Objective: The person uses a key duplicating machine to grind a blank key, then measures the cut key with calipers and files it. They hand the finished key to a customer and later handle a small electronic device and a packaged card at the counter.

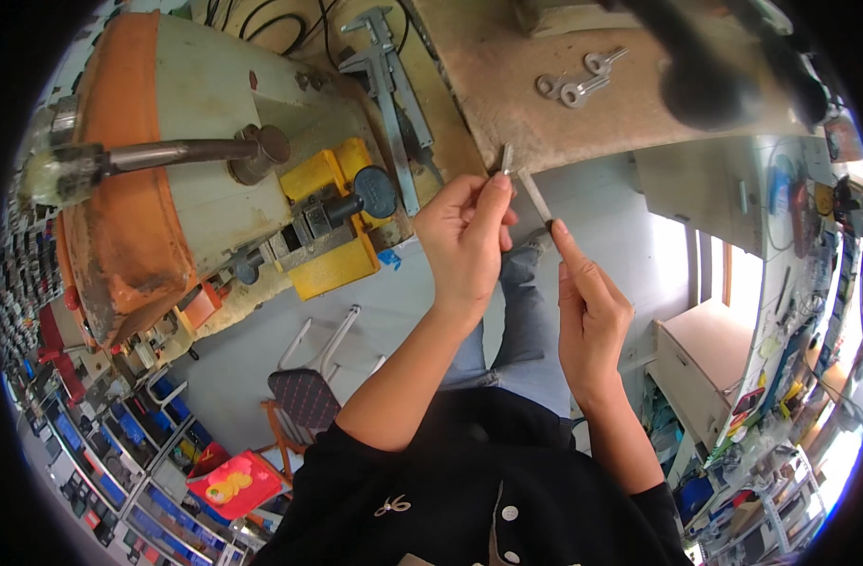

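Small metal piece is up near the edge of the counter, pinched between the fingers of the left hand; right hand has its fingers closed on a thin flat file. Probably light, stiff, maybe slick, so I'd hold it low, tip poking out.

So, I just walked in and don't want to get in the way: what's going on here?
A person's left hand pinches a small metal piece, while the right hand holds a slim flat tool, perhaps a file, near it. Both are at the edge of a wooden bench. Silver keys lie farther back on it; a caliper and an orange-and-cream machine are to the left.
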{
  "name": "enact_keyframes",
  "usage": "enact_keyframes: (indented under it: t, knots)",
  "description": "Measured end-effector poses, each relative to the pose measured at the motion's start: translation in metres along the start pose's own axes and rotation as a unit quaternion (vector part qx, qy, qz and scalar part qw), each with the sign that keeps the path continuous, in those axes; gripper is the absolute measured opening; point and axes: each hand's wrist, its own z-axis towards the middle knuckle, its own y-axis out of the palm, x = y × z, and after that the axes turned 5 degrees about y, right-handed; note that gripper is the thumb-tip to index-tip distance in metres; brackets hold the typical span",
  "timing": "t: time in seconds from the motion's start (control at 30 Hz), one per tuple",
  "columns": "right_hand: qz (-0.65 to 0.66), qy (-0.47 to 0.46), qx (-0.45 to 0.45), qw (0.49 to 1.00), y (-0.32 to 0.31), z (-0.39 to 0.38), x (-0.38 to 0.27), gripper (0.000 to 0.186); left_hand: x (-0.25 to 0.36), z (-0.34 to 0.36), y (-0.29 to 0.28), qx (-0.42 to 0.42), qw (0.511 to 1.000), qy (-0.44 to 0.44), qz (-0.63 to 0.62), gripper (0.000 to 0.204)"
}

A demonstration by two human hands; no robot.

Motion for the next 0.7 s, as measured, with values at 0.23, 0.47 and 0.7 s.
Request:
enact_keyframes:
  t: [0.23,0.47,0.7]
  knots:
    - [-0.107,-0.010,-0.016,0.994,0.003,0.000,-0.010,0.050,-0.001,-0.003,0.002,0.003,1.000,-0.009,0.016,0.022]
    - [-0.119,-0.011,-0.026,0.992,0.002,-0.004,-0.020,0.047,-0.002,-0.003,0.004,0.008,0.999,-0.023,-0.023,0.022]
    - [-0.149,-0.044,0.012,0.988,0.009,0.013,-0.019,0.049,-0.001,-0.002,0.005,0.007,0.999,-0.029,-0.023,0.023]
